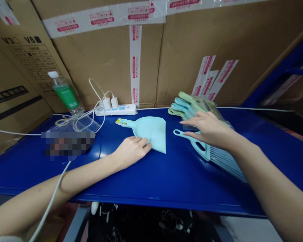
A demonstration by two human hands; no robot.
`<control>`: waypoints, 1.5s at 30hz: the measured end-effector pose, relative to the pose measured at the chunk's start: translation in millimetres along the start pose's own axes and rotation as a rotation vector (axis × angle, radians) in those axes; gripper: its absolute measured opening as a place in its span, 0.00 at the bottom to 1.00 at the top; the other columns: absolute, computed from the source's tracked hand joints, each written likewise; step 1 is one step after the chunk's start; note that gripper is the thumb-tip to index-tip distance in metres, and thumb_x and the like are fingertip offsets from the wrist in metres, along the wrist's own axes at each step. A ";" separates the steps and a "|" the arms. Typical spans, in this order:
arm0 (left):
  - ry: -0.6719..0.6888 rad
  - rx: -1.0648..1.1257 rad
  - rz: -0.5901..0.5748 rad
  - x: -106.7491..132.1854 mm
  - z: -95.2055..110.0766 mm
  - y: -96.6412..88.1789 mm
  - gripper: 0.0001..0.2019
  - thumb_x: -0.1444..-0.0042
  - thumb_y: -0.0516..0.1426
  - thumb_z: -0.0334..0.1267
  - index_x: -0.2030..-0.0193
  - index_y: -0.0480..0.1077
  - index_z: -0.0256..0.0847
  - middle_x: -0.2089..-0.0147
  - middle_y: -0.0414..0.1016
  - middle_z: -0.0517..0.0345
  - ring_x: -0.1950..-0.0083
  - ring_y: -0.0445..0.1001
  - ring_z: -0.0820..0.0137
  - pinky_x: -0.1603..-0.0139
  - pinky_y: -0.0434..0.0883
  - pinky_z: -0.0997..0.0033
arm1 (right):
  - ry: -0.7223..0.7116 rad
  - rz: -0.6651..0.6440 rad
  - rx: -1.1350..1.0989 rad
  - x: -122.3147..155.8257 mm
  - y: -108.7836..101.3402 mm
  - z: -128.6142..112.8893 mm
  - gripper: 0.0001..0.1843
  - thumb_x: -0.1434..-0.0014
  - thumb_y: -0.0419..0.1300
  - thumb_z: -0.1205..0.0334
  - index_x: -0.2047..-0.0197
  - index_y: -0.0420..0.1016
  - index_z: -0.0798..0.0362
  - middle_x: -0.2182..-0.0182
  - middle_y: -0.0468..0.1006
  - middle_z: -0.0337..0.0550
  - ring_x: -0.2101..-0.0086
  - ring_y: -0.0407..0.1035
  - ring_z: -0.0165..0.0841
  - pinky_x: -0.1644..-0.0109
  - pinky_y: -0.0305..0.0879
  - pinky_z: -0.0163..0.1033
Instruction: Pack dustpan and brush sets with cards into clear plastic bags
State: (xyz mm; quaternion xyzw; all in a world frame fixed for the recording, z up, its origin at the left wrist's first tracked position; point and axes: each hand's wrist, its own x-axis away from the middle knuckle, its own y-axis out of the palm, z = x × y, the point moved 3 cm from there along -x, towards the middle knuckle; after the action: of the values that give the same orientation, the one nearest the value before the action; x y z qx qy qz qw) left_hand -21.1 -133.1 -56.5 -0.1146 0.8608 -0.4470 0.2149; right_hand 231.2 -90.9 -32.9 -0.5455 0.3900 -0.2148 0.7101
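A light blue dustpan [151,129] lies on the blue tabletop with its handle to the left and a yellow label at the handle's end. My left hand [133,151] has its fingers curled over the pan's near edge. To the right, a matching light blue hand brush [204,151] lies with its handle towards the pan and its bristles to the lower right. Over the brush is my right hand [210,129], thumb and fingers apart, the thumb close to the handle. Whether the thumb touches it, I cannot tell. My right hand and forearm hide part of the brush.
Several green and blue dustpan-and-brush handles [184,106] are stacked behind my right hand. At the back stand a white power strip [127,109] with cables and a green-labelled bottle [67,95]. Cardboard boxes [103,67] wall off the rear. A blurred dark item [73,144] lies left.
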 end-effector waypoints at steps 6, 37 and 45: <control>0.019 0.014 0.100 28.8 -0.3 -8.7 0.13 0.38 0.47 0.23 0.58 0.71 0.36 0.70 0.72 0.59 0.74 0.71 0.74 0.75 0.67 0.75 | 0.086 -0.215 -0.050 -2.1 4.3 -7.3 0.22 0.40 0.56 0.54 0.48 0.77 0.59 0.66 0.80 0.54 0.66 0.70 0.45 0.64 0.66 0.48; -0.157 0.302 0.143 49.9 -20.1 -19.8 0.14 0.35 0.47 0.31 0.52 0.73 0.38 0.55 0.78 0.50 0.57 0.73 0.63 0.57 0.74 0.62 | -0.195 0.032 -0.318 -19.6 9.8 -70.7 0.20 0.35 0.48 0.64 0.43 0.70 0.54 0.64 0.73 0.47 0.68 0.70 0.33 0.65 0.68 0.38; -0.348 0.390 0.022 49.3 -29.6 -1.9 0.14 0.33 0.46 0.34 0.52 0.70 0.33 0.57 0.75 0.49 0.57 0.70 0.62 0.53 0.72 0.58 | -0.282 0.057 -0.476 -42.0 9.9 -107.9 0.21 0.37 0.50 0.67 0.41 0.69 0.52 0.62 0.72 0.47 0.64 0.69 0.34 0.60 0.69 0.41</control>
State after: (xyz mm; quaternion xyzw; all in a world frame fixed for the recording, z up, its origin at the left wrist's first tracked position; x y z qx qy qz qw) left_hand -78.6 -132.1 -53.1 -0.1371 0.7095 -0.5757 0.3827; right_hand 119.6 -122.7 -39.7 -0.7102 0.3421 -0.0187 0.6151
